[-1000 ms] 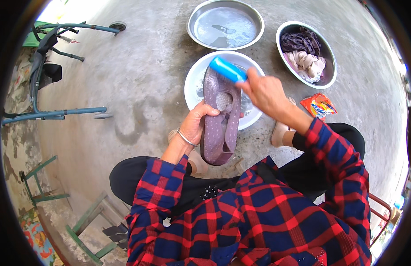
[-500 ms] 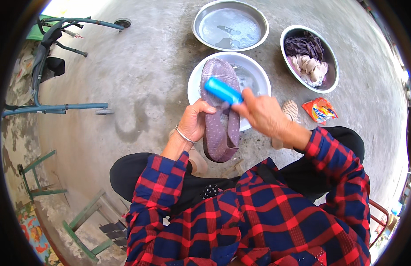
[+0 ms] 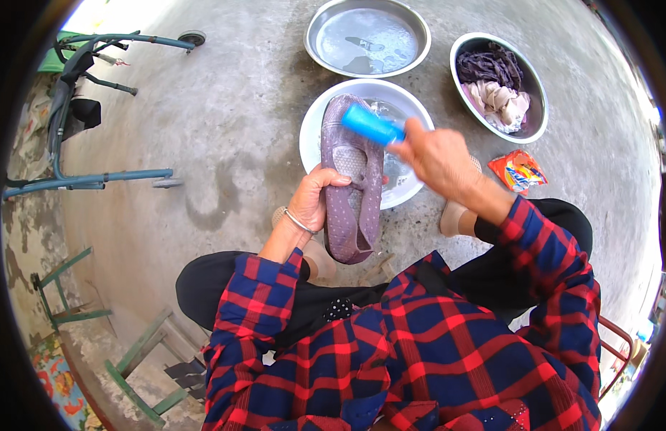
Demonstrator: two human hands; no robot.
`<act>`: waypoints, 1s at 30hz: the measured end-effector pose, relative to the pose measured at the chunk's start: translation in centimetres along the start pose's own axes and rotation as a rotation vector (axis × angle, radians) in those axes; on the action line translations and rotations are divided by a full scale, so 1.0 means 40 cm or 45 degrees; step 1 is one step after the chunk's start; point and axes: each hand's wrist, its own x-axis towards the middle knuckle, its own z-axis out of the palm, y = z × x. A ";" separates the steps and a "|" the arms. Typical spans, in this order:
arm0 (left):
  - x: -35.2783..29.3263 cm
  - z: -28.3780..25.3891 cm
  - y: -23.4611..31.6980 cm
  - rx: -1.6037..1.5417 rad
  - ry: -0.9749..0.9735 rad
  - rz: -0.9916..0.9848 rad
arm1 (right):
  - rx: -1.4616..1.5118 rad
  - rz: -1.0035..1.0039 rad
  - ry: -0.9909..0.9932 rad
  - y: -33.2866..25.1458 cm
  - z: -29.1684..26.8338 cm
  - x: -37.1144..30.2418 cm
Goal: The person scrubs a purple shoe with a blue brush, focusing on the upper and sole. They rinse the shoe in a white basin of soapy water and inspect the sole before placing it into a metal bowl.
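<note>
My left hand (image 3: pixel 316 197) grips a mauve dotted shoe (image 3: pixel 340 223) by its side, with the opening and strap facing up. The shoe hangs partly over a white basin (image 3: pixel 310 136) that has water in it. In my right hand (image 3: pixel 442 159) is a bright blue brush (image 3: pixel 372 126), somewhat blurred, lying over the toe end of the shoe. Its bristles are hidden beneath the blue back, so I cannot tell how firmly it touches.
Beyond the white basin stands a metal basin (image 3: pixel 311 43) of water. Another metal basin (image 3: pixel 539 108) at right holds dark and pale cloth. An orange packet (image 3: pixel 518 172) lies near my right foot. A blue-framed walker (image 3: pixel 125 176) and green-framed chair (image 3: pixel 142 366) are at left.
The brush has shifted slightly right and up across the toe, and my right hand with it. My left hand keeps hold of the shoe, which has turned slightly, showing more of its inside.
</note>
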 end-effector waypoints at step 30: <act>-0.011 0.007 0.002 0.046 0.024 0.072 | 0.051 0.019 -0.065 -0.001 -0.019 0.005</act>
